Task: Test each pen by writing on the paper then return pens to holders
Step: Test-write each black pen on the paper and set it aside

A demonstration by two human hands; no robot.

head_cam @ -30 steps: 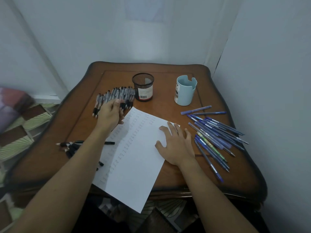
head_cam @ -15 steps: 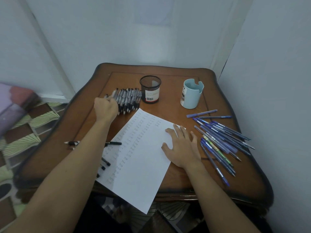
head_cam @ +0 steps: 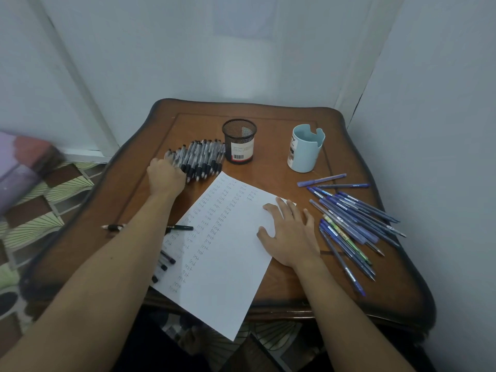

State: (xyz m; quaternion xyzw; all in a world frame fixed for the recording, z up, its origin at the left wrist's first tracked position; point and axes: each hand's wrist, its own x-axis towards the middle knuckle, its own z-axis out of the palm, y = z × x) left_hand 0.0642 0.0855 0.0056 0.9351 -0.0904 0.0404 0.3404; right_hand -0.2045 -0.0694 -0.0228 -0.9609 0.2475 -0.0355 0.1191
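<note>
Left hand (head_cam: 166, 176) now sits further left than a second ago, up against the end of the black pens (head_cam: 200, 159). Its fingers are hidden, so I cannot tell if it grips one. Right hand (head_cam: 291, 236) lies flat and spread on the paper (head_cam: 222, 264). Blue pens (head_cam: 354, 221) lie scattered just right of it on the surface (head_cam: 271, 167), with the mesh holder (head_cam: 239, 142) and blue cup (head_cam: 306, 151) behind.

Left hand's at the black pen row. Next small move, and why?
Probably gather the black pens with the left hand for the mesh holder: the hand touches the row's end, the paper bears columns of "test", and that holder shows no pens.
</note>
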